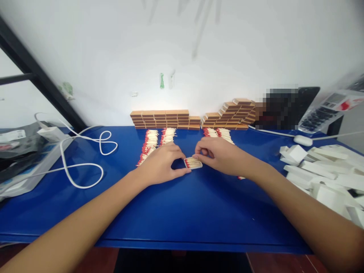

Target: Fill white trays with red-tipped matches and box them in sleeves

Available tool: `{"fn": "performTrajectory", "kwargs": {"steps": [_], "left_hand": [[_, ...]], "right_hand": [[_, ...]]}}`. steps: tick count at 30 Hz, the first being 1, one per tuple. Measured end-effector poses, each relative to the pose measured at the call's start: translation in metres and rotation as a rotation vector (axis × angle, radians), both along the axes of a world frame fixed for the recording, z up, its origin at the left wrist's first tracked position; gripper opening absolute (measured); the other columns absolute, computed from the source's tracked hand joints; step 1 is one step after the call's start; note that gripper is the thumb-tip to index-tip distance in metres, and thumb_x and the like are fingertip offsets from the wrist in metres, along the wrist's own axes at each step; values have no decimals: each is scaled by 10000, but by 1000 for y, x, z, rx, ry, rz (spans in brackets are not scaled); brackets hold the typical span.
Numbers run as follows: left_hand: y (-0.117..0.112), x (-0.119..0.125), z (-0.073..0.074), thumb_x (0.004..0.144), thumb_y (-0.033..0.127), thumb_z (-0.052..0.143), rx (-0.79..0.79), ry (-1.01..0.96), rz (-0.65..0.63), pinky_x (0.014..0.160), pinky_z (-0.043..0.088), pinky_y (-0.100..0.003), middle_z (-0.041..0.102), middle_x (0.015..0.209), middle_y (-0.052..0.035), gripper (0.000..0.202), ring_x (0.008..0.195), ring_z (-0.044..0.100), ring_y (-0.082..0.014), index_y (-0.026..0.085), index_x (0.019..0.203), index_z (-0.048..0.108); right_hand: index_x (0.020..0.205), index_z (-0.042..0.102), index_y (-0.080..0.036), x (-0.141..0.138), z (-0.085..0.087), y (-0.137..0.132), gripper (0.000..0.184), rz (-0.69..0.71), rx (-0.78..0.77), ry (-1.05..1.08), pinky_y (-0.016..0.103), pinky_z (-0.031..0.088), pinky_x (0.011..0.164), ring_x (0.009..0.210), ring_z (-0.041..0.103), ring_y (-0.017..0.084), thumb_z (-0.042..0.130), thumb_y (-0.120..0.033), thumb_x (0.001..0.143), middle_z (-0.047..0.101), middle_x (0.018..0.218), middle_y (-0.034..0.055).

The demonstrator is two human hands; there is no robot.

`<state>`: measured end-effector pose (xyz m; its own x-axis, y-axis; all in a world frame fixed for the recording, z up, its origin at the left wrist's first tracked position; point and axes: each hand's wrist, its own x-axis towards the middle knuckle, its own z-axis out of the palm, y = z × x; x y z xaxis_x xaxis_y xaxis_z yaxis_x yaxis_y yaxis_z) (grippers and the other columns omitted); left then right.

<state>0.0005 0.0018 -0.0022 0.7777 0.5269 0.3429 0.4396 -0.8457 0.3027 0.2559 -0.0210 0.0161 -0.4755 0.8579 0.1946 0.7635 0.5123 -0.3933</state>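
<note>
A small white matchbox tray point(196, 167) lies on the blue table, with several red-tipped matches point(193, 162) side by side in it. My left hand point(165, 163) grips the tray's left end between thumb and fingers. At the tray's right end, the thumb and index finger of my right hand point(213, 153) are pinched together, touching the tray's upper right corner; whether a match is between them is hidden. Loose matches lie in rows behind my left hand point(150, 140) and behind my right hand point(224, 133), partly covered by both.
Stacked brown matchboxes point(162, 119) line the wall, with a taller stack point(237, 113) to the right. A heap of white trays point(327, 170) covers the right side. White cables point(99, 167) loop across the left. A dark tablet-like object point(308, 102) leans at the back right.
</note>
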Motion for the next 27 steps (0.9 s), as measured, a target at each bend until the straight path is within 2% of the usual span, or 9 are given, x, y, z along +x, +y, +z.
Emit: {"fn": "performTrajectory", "kwargs": {"steps": [4,6,7,9,13,16,19,23,27], "left_hand": [[1,-2,-2,946,403,821,-20,-43,25,942,584,-437,776,1044,-85,238,1018,692,-267,191,1048,789],[1,-3,-2,947,390,813,14,-62,45,977,578,-456,772,1042,-85,228,1066,676,-281,189,1053,792],[1,-4,-2,952,388,802,39,-68,48,1014,568,-475,771,1051,-90,225,1097,666,-289,188,1056,793],[1,-4,-2,956,397,787,58,-87,53,1046,555,-493,774,1052,-89,221,1115,657,-295,192,1040,795],[1,-5,-3,940,418,783,48,-80,60,1060,548,-504,771,1044,-89,238,1128,649,-304,197,1030,801],[2,-6,-6,918,419,803,57,-69,62,1066,544,-510,764,1064,-95,263,1143,647,-309,190,1047,799],[3,-5,-8,912,443,815,62,-71,67,1054,548,-504,759,1063,-91,283,1143,649,-308,197,1049,796],[4,-4,-10,919,472,819,43,-79,56,1063,550,-485,758,1065,-85,304,1156,651,-298,196,1044,793],[3,-3,-10,941,448,803,34,-81,63,1069,544,-485,761,1066,-83,259,1151,649,-295,200,1017,790]], "right_hand": [[858,669,-221,20,6,24,268,-208,75,77,345,408,678,717,581,211,595,-431,1007,682,787,45],[856,670,-214,31,13,44,213,-298,230,-22,373,438,744,835,619,257,599,-361,993,718,862,88],[872,678,-208,35,18,54,180,-303,307,-103,394,451,798,923,627,287,605,-326,986,734,912,114],[930,708,-196,41,28,75,154,-266,362,-266,421,458,866,1015,614,319,625,-312,988,752,971,139],[1058,760,-169,44,43,108,165,-244,323,-515,418,464,879,1085,601,328,660,-284,994,778,1076,173],[1075,774,-142,46,45,123,162,-273,339,-645,430,459,879,1141,580,357,720,-213,940,762,1141,216],[1042,779,-123,52,40,132,162,-258,342,-686,438,454,880,1137,574,369,762,-157,884,747,1138,232],[998,787,-138,63,36,140,113,-233,351,-695,440,455,881,1116,567,363,744,-173,901,735,1095,218],[960,796,-177,68,44,138,150,-221,342,-596,441,463,881,1065,566,345,654,-226,970,736,1031,184]]}}
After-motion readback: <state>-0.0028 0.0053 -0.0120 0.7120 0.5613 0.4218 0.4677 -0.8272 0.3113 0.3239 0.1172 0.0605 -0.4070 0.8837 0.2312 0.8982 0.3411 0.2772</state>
